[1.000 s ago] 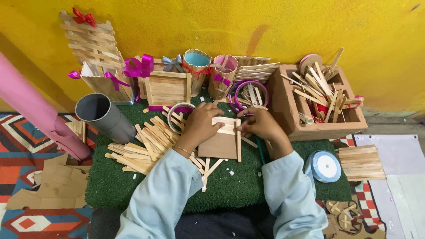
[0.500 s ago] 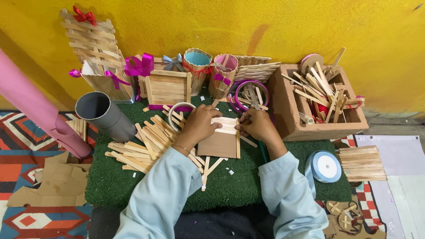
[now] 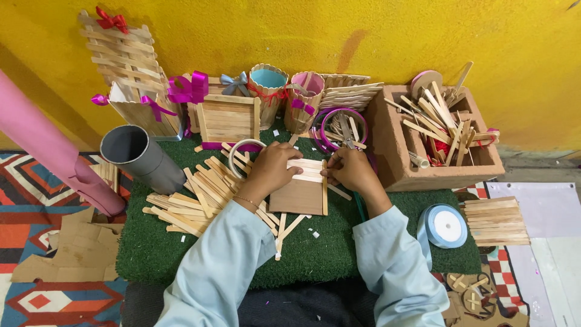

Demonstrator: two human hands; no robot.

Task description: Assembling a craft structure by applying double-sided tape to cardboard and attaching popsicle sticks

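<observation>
Green mat (image 3: 200,254) | both hands, left hand (image 3: 273,169), right hand (image 3: 351,171), still pressing sticks (image 3: 305,170) onto wooden panel (image 3: 298,197), unmoved

A home craft corner set up on the floor. A green turf mat (image 3: 200,254) lies against a yellow painted wall (image 3: 290,36). On the mat lie loose wooden craft sticks (image 3: 187,203); behind them stand finished stick boxes with ribbon bows (image 3: 225,116). Right of the mat sits a box of sticks (image 3: 445,130); left of it, a patterned rug (image 3: 33,212).
</observation>
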